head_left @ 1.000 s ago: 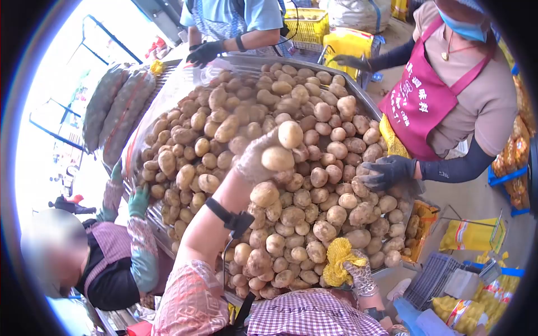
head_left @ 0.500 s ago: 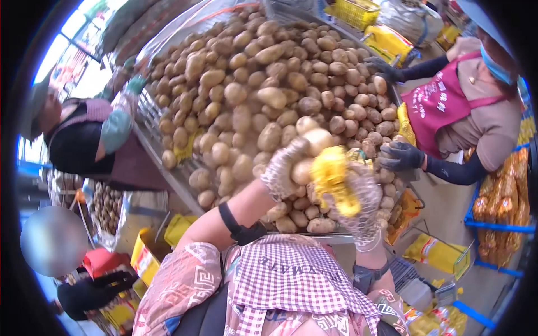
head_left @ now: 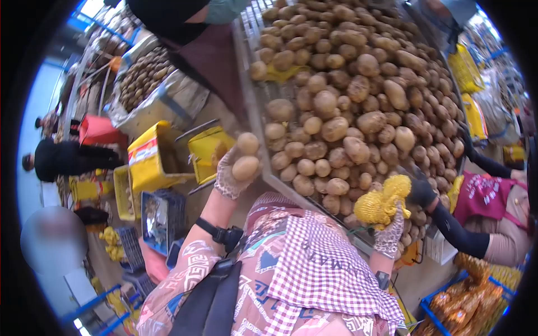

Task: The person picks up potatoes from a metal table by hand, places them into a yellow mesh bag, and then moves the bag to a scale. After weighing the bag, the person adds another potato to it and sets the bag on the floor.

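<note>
My left hand (head_left: 231, 175), in a patterned glove, holds two potatoes (head_left: 245, 167) out beyond the left edge of the metal table (head_left: 269, 178). Near the table's front edge, my gloved right hand (head_left: 390, 231) grips a bunched yellow net bag (head_left: 383, 203), which partly hides its fingers. A large heap of potatoes (head_left: 334, 129) covers the table. Close behind the yellow net is a co-worker's dark-gloved hand (head_left: 420, 190).
Yellow-lined baskets (head_left: 150, 157) stand left of the table, beside a large white sack of potatoes (head_left: 162, 106). One co-worker in a maroon apron (head_left: 485, 199) is at the right, another at the top left. Blue crates (head_left: 159, 221) stand lower left.
The view has turned left. My left hand has moved off the heap, past the table's edge, with potatoes in it. My right hand still holds the yellow net bag, now apart from my left.
</note>
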The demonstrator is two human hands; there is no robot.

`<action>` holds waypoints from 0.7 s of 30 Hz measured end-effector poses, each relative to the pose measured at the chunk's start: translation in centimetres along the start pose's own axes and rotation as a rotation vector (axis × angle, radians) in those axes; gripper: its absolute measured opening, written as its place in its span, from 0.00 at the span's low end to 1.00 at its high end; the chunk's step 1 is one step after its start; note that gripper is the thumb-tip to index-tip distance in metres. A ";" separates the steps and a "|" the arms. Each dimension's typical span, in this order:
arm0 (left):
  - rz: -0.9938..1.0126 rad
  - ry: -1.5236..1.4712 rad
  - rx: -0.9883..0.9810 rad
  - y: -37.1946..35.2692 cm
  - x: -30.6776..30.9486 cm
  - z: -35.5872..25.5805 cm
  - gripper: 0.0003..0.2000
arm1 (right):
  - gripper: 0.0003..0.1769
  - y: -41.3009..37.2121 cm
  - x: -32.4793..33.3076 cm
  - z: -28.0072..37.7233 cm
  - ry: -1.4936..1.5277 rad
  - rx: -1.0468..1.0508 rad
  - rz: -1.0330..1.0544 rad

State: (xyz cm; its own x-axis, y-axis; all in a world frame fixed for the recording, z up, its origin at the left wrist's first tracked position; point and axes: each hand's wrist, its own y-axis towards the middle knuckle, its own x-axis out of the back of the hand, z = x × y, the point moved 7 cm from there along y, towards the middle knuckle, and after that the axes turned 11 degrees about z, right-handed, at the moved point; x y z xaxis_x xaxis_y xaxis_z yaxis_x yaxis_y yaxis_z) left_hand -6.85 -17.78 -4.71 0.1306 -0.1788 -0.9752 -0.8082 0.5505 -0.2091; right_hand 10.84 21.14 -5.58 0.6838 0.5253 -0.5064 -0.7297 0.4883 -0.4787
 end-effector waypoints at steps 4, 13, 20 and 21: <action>-0.356 0.079 -0.358 -5.6 7.9 -8.3 0.15 | 0.30 1.3 -2.0 -0.4 -0.059 -0.060 0.168; -0.906 0.111 -0.535 -9.6 19.7 -18.5 0.14 | 0.32 1.4 -3.1 -1.4 -0.005 -0.168 0.138; -0.470 2.261 -0.309 -1.3 10.6 -11.1 0.21 | 0.33 -0.3 -0.3 -0.7 0.039 -0.069 -0.032; -0.275 2.220 -0.354 0.0 4.8 -7.3 0.21 | 0.33 -0.4 0.4 -1.1 0.055 -0.064 -0.053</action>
State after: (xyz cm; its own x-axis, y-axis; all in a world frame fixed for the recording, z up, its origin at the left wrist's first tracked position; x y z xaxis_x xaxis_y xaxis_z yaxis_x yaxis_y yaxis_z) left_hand -10.45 -24.62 -8.89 -0.2145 -0.6717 0.7091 -0.9580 0.2863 -0.0186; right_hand 11.42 20.40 -6.33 0.7219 0.4603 -0.5167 -0.6919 0.4677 -0.5500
